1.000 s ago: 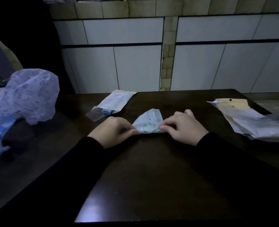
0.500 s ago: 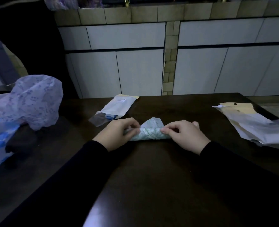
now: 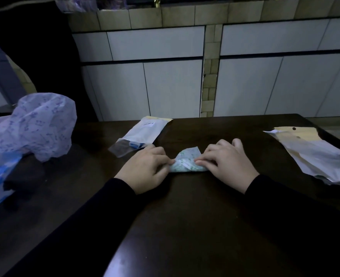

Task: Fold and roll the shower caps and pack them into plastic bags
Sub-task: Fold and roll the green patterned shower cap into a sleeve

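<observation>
The step in hand is rolling. The shower cap [image 3: 187, 163], folded small, lies on the dark table [image 3: 205, 226] near its middle. The left hand [image 3: 145, 168] pinches the cap's left end with curled fingers; the right hand [image 3: 226, 164] pinches the right end the same way. A small flap of the cap stands unrolled behind the roll. The next move likely calls for turning that flap in tightly, then reaching for a bag.

A filled plastic bag [image 3: 143, 133] lies just behind the left hand. A stack of empty bags [image 3: 313, 154] lies well right of the cap. Loose caps [image 3: 35, 124] are heaped well left of it. Nothing blocks either reach.
</observation>
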The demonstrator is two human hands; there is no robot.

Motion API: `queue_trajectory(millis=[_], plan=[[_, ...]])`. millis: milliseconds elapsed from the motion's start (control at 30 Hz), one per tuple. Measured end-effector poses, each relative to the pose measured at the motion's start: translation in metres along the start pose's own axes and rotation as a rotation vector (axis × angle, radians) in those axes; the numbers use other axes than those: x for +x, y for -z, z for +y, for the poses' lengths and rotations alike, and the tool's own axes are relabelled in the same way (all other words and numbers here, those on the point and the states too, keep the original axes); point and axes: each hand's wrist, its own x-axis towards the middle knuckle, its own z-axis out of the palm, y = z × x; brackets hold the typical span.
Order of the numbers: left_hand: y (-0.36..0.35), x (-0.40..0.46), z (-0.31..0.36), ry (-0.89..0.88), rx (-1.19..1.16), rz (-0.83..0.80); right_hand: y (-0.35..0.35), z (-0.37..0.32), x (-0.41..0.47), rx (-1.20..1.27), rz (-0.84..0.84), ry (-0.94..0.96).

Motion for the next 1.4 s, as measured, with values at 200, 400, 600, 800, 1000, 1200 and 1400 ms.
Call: queue_trajectory(millis=[200, 400, 600, 800, 1000, 1200, 1400], plan=[[-0.004, -0.001, -0.005, 0.036, 0.019, 0.007, 0.002, 0.010, -0.002, 0.015, -0.150, 0.016], [0.002, -0.001, 0.002, -0.061, 0.091, -0.016, 0.012, 0.010, -0.004, 0.015, -0.190, 0.041], [0.010, 0.000, 0.012, 0.048, -0.025, -0.091, 0.016, 0.015, -0.001, 0.196, -0.296, -0.062], [0.006, 0.010, 0.008, 0.083, 0.004, -0.026, 0.015, 0.018, 0.012, 0.229, -0.258, -0.080], [-0.002, 0.015, 0.009, -0.069, 0.144, 0.111, -0.002, 0.018, 0.012, 0.161, 0.069, 0.033], [-0.008, 0.016, 0.015, -0.046, 0.099, 0.043, -0.004, 0.021, 0.014, 0.119, 0.052, 0.129], [-0.011, 0.015, 0.013, 0.075, -0.015, 0.015, -0.001, 0.022, 0.015, 0.073, -0.106, 0.069]])
